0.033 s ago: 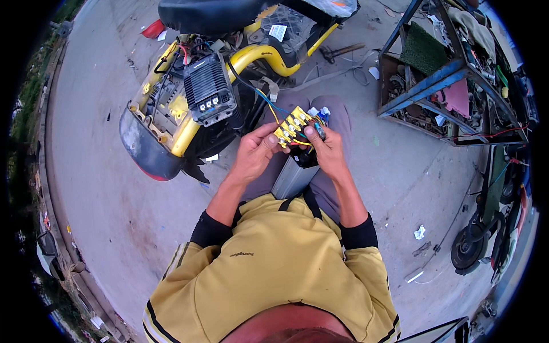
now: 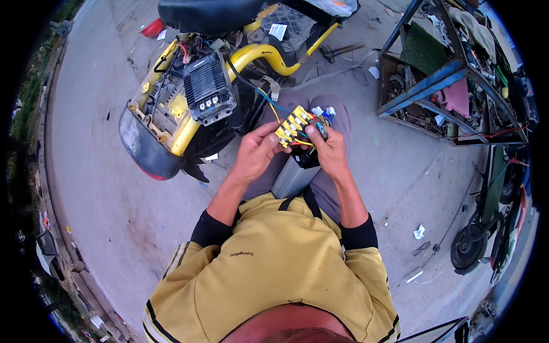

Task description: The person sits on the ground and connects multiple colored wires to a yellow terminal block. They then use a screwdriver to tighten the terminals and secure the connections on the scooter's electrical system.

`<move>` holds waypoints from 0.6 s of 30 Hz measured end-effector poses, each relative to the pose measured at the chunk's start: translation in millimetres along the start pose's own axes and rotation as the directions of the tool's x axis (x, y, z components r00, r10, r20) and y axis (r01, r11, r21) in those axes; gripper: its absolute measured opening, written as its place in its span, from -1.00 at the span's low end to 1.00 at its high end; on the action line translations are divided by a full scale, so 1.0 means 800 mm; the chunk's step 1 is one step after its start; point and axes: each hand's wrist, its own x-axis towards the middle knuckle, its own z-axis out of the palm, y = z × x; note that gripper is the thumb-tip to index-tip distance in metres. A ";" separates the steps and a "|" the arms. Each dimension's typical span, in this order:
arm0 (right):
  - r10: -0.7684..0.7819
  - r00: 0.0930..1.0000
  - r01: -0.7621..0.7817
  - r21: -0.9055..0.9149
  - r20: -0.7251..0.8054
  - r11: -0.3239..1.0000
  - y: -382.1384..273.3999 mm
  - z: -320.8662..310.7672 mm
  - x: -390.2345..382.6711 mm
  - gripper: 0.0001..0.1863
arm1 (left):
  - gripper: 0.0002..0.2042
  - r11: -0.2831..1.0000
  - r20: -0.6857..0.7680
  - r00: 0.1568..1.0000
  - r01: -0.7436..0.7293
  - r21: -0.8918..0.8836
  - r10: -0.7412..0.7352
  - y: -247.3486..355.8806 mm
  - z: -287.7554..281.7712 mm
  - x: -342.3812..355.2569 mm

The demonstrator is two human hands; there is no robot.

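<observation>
A yellow terminal block with a row of metal screws is held up over my lap, tilted to the upper right. My left hand pinches its lower left end between thumb and fingers. At its right end my right hand is closed, thumb on the block's edge. A small teal and dark piece shows beside that thumb; its kind cannot be made out. Yellow, blue and red wires run to the block, and white plugs stick out beyond it. Below, a grey metal box rests between my thighs.
Ahead on the left stands a partly stripped yellow vehicle frame, carrying a black finned controller. A hammer lies on the ground ahead. To the right are a blue metal rack of parts and a scooter wheel.
The terminal block and my hands have barely shifted; otherwise the scene looks the same.
</observation>
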 end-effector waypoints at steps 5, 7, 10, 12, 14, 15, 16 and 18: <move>0.021 0.993 -0.033 -0.096 -0.119 0.995 0.008 0.002 -0.001 -0.66 | -0.58 1.000 -0.028 0.999 0.022 0.010 -0.022 -0.008 0.011 -0.004; -0.025 0.989 0.014 -0.076 -0.148 0.997 0.010 0.011 0.000 -0.67 | -0.58 0.990 -0.071 0.997 0.006 0.141 0.004 -0.003 0.013 -0.008; -0.049 0.987 0.031 -0.117 -0.154 0.993 0.030 0.011 0.005 -0.68 | -0.56 0.957 -0.115 0.992 -0.007 0.290 0.042 0.016 0.013 -0.018; -0.045 0.989 0.028 -0.120 -0.143 0.992 0.031 0.011 0.007 -0.69 | -0.56 0.957 -0.094 0.995 0.010 0.291 0.019 0.020 0.015 -0.019; -0.067 0.983 0.050 -0.105 -0.168 0.993 0.037 0.010 0.008 -0.67 | -0.57 0.934 -0.124 0.992 0.050 0.354 -0.006 0.024 0.019 -0.022; -0.077 0.985 0.057 -0.127 -0.155 0.990 0.032 0.012 0.009 -0.66 | -0.58 0.935 -0.113 0.994 0.032 0.353 0.008 0.026 0.022 -0.024; -0.087 0.986 0.065 -0.149 -0.145 0.987 0.026 0.014 0.010 -0.65 | -0.58 0.917 -0.120 0.992 0.027 0.398 0.024 0.031 0.024 -0.027; -0.061 0.990 0.038 -0.173 -0.130 0.984 0.023 0.013 0.009 -0.61 | -0.60 0.898 -0.138 0.990 0.023 0.439 0.042 0.034 0.022 -0.034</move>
